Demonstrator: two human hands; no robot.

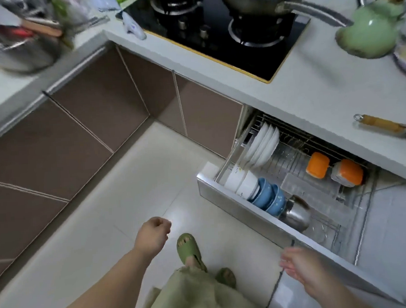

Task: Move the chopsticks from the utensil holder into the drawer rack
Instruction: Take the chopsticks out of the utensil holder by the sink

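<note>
The drawer rack stands pulled out under the counter at the right, a steel wire rack holding white plates, white and blue bowls, a steel cup and two orange containers. A clear tray lies in its middle. The utensil holder is a blurred steel pot on the counter at far left, with handles sticking out; chopsticks cannot be made out. My left hand hangs over the floor, fingers curled, holding nothing. My right hand is blurred beside the drawer's front edge, fingers apart.
A black gas hob carries a steel pan. A green kettle stands at the right, and a wooden-handled tool lies on the counter above the drawer. Brown cabinet doors line the corner. My green slippers are on the pale floor tiles.
</note>
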